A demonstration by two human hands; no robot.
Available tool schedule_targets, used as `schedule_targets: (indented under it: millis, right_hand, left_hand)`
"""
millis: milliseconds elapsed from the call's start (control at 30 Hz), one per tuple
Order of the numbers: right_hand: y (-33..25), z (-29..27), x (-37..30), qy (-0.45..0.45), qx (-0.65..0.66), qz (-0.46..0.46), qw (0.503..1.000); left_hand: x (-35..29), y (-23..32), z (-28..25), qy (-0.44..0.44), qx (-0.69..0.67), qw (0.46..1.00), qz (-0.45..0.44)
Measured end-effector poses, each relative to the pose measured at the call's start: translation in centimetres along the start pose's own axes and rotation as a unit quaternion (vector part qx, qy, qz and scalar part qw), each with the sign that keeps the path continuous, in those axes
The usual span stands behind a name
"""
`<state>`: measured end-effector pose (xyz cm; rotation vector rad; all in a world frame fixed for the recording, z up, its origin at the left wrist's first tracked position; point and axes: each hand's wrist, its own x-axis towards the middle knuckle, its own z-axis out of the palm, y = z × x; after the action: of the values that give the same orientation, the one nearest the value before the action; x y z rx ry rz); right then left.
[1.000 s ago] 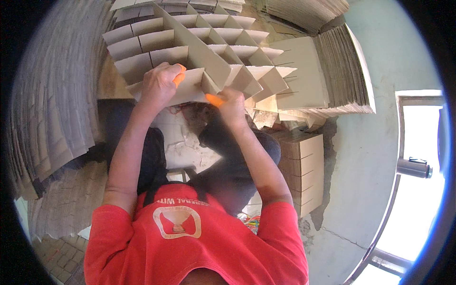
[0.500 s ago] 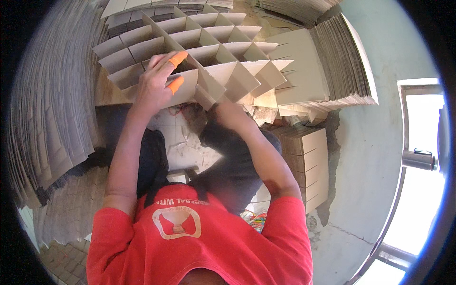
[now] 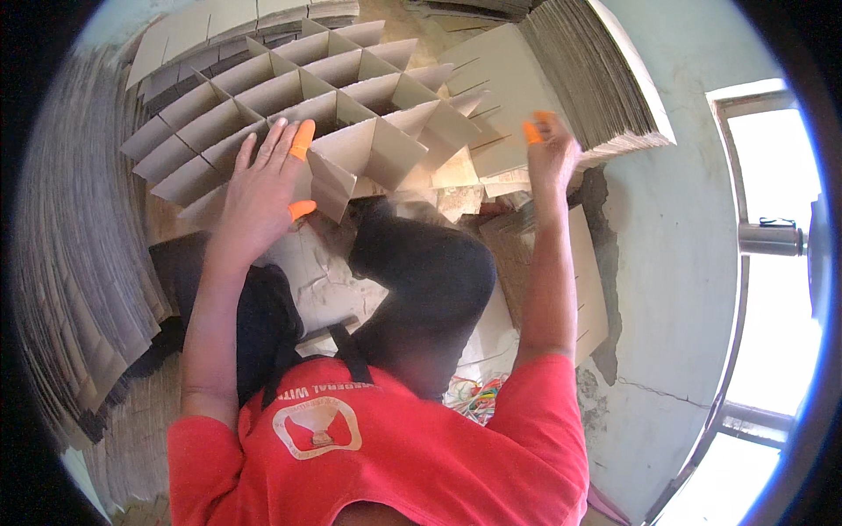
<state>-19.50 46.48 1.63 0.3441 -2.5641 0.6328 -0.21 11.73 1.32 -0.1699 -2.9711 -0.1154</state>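
Note:
A grid of interlocked cardboard dividers [image 3: 338,110] stands on edge before me, its square cells facing up. My left hand [image 3: 254,188] rests on the grid's near left part, fingers stretched out, thumb apart at the near edge. Orange finger covers sit on its thumb and one finger. My right hand [image 3: 554,156] is raised to the right of the grid, near a flat slotted cardboard sheet [image 3: 513,92]. It also wears orange finger covers. Its fingers are smeared by motion, and I see no strip in it.
A tall stack of cardboard sheets [image 3: 605,79] stands at the far right by the wall. More stacked sheets [image 3: 79,210] fill the left side. Another slotted stack [image 3: 592,289] leans by my right forearm. Coloured strings [image 3: 474,399] lie on the floor.
My right hand has left the grid's near corner and moved up and right, toward the slotted sheets. My left hand stays on the grid with its fingers spread wider. The view has shifted.

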Motion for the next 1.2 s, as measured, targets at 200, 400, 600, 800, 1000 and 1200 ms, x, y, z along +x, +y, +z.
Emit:
schedule_targets:
  millis: [200, 400, 600, 800, 1000, 1200]
  right_hand:
    - [8.3, 3.1, 2.8, -0.084, -0.33, 0.044, 0.939]
    - [8.7, 4.2, 4.1, -0.116, -0.347, 0.004, 0.931]
    - [10.9, 3.1, 5.6, -0.092, -0.294, 0.008, 0.951]
    - [10.5, 1.7, 7.0, -0.037, -0.152, 0.039, 0.987]
    - [6.1, 0.0, 7.0, 0.043, -0.145, 0.068, 0.986]
    - [2.2, -3.9, 8.2, 0.184, -0.095, 0.028, 0.978]
  left_hand:
    - [-1.0, 0.8, 1.7, 0.192, -0.084, 0.976, 0.06]
    - [-5.2, 3.7, 11.4, 0.079, -0.184, 0.978, 0.056]
    - [-10.6, 3.5, 19.6, -0.342, -0.231, 0.91, 0.044]
    - [-9.9, 3.8, 16.5, -0.152, -0.302, 0.937, 0.086]
    - [-9.8, 1.7, 11.1, 0.097, -0.229, 0.964, 0.094]
    - [-9.5, -0.6, 1.9, 0.228, -0.205, 0.952, -0.013]
